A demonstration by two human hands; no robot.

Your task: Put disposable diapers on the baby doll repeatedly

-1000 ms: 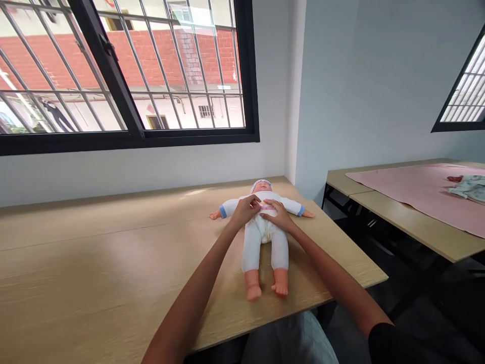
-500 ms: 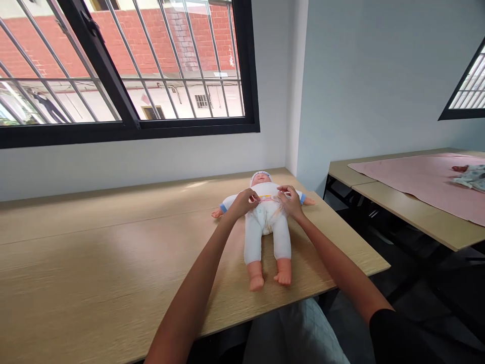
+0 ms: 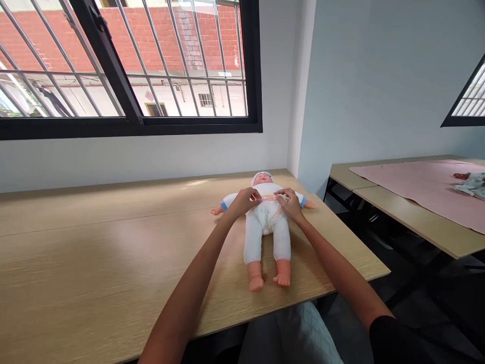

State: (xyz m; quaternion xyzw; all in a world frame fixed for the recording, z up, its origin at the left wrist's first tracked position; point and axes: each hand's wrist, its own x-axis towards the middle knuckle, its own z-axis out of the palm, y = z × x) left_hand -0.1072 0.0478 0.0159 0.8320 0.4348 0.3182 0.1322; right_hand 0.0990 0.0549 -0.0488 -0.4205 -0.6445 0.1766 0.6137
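A baby doll (image 3: 282,242) in white clothes with blue cuffs lies on its back on the wooden table, head away from me and bare feet toward me. Around its hips is a white diaper (image 3: 267,217) with a coloured strip at the waist. My left hand (image 3: 244,201) is closed at the left end of that waistband, thumb and fingers pinching its edge. On the other side, my right hand (image 3: 290,203) pinches the right end of the waistband. The fingers partly cover the diaper's sides.
The wooden table (image 3: 94,263) runs along the wall under a barred window (image 3: 189,76). At the right, past a gap, a second table (image 3: 409,212) bears a pink cloth (image 3: 413,182) and a crumpled patterned cloth (image 3: 473,184).
My right hand has moved slightly left, inward along the diaper's waistband. My left hand stays at its side with little movement. The view has shifted slightly; the doll lies as before.
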